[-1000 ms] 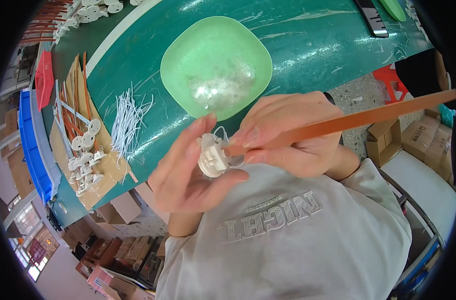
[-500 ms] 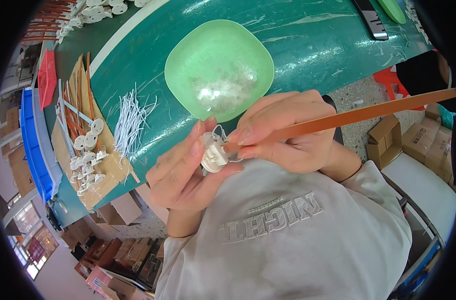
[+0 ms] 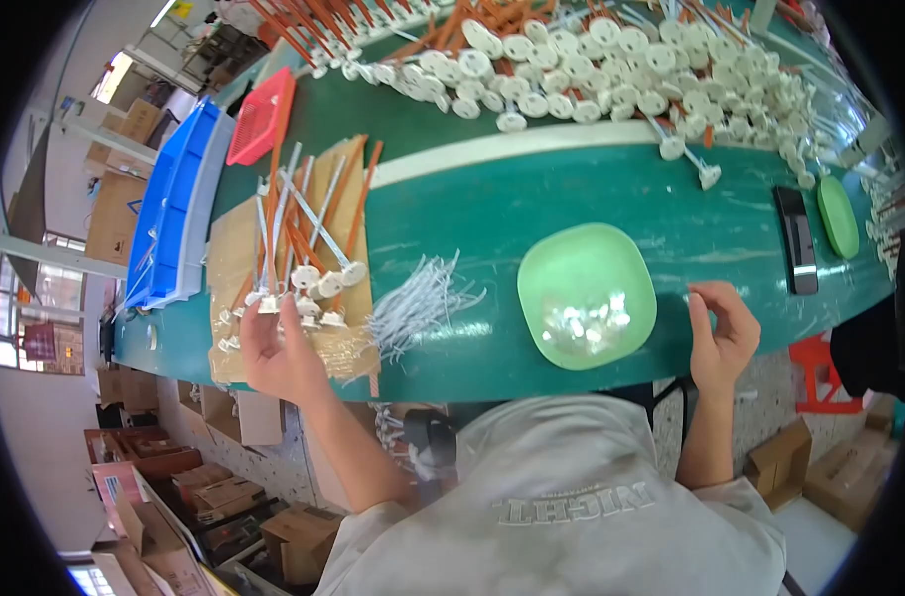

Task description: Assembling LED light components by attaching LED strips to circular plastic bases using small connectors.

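My left hand point(image 3: 282, 350) is over the cardboard sheet point(image 3: 236, 243) at the left, thumb and fingers about the white round end point(image 3: 272, 302) of a strip piece. Around it lie several orange and pale grey strips with white disc ends point(image 3: 330, 285). A bundle of thin white ties point(image 3: 418, 303) lies right of the cardboard. My right hand point(image 3: 726, 338) hangs at the table's near edge, right of the green bowl point(image 3: 540, 270). Its fingers are loosely curled and apart, with nothing visible in them. Small clear pieces point(image 3: 584, 328) lie in the bowl.
A large heap of white disc-ended strips point(image 3: 572, 70) covers the far side of the green table point(image 3: 452, 209). A blue tray point(image 3: 169, 214) and red basket point(image 3: 261, 117) stand at the left. A dark flat device point(image 3: 796, 241) and small green dish point(image 3: 838, 219) lie at the right.
My hands have moved apart: the left to the cardboard pile, the right beyond the bowl. The right hand no longer holds the orange strip. The view has shifted, showing more of the table.
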Action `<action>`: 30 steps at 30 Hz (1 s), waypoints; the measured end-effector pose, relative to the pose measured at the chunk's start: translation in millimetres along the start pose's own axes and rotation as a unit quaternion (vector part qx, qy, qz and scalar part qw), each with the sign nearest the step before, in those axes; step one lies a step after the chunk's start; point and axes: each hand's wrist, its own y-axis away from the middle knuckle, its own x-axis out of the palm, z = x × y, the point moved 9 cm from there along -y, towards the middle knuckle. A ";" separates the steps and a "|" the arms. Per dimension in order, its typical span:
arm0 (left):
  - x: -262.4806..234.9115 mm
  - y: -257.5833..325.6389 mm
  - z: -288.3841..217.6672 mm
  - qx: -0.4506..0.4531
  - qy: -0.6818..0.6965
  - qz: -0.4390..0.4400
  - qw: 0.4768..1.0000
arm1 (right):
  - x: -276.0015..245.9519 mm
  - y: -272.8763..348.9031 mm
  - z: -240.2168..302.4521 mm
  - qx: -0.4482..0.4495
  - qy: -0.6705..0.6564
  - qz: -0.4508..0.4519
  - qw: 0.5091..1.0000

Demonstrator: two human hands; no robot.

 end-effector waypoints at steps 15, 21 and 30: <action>211.2 -68.7 -105.8 0.380 -0.138 0.267 0.875 | -29.6 1.2 -11.4 0.001 0.247 -0.084 0.965; 373.9 -76.4 -62.7 0.357 -0.188 0.409 0.819 | -31.4 2.6 -8.0 0.004 0.232 -0.097 0.968; 398.9 -85.0 -34.4 0.299 -0.274 0.472 0.783 | -37.2 2.4 -17.3 0.022 0.211 -0.098 0.972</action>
